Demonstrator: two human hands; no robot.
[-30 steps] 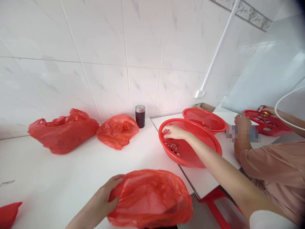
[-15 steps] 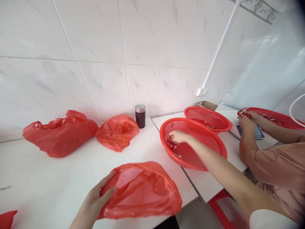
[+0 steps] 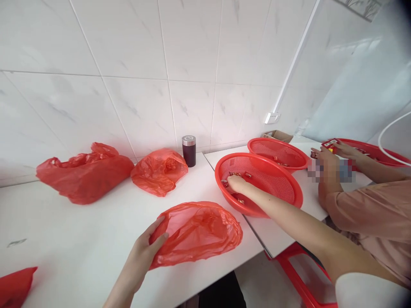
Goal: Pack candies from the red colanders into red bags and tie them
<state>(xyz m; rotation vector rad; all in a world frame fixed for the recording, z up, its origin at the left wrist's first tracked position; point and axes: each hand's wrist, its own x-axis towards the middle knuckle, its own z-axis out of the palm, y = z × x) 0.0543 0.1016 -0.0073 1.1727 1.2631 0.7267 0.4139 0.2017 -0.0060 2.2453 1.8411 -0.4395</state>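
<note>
My left hand (image 3: pixel 146 246) grips the near-left rim of a red plastic bag (image 3: pixel 195 239), thumb inside and fingers outside. The bag's mouth gapes upward above the white table. My right hand (image 3: pixel 236 184) reaches down into a red mesh basket (image 3: pixel 272 179), at its left side. Its fingers are curled and partly hidden, so what they hold cannot be made out. Small wrapped packets (image 3: pixel 240 201) in red and pale colours lie around that hand on the basket's bottom.
Two more red bags, one full-looking (image 3: pixel 85 177) and one crumpled (image 3: pixel 159 171), lie by the wall beside a dark tumbler (image 3: pixel 189 152). A second basket (image 3: pixel 279 152) stands behind mine. At right, a co-worker's hands (image 3: pixel 330 158) hold red packets. A red stool (image 3: pixel 302 278) stands below.
My right hand has pushed lower among the packets, and more of them show around it. My left hand and the bag have shifted slightly up in view; the co-worker's hands have moved.
</note>
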